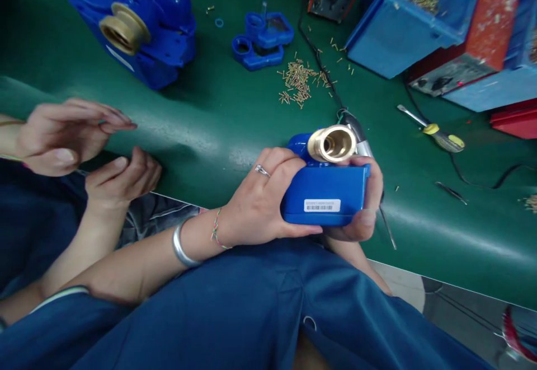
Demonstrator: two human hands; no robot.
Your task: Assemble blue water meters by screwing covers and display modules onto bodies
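Both hands are closed around a blue water meter (pixel 325 188) with a brass threaded fitting on top and a white barcode label on its side. My left hand (pixel 268 196), with a ring on one finger, grips its left side, thumb along the lower edge. Around the right side and underneath wraps my right hand (pixel 369 202), its fingers partly hidden by the meter. Just behind that hand lies an electric screwdriver (pixel 358 132) on a cord, its bit showing below the hand. A pile of small brass-coloured screws (pixel 297 82) lies beyond the meter.
Several blue water meters (pixel 142 28) stand at the upper left. Blue plastic parts (pixel 272 31), a blue bin (pixel 394 28) holding screws, red-and-black control boxes (pixel 465 51), a yellow-handled screwdriver (pixel 444 137) and tweezers (pixel 451 192) are on the green table. A co-worker's hands (pixel 121 177) are at left.
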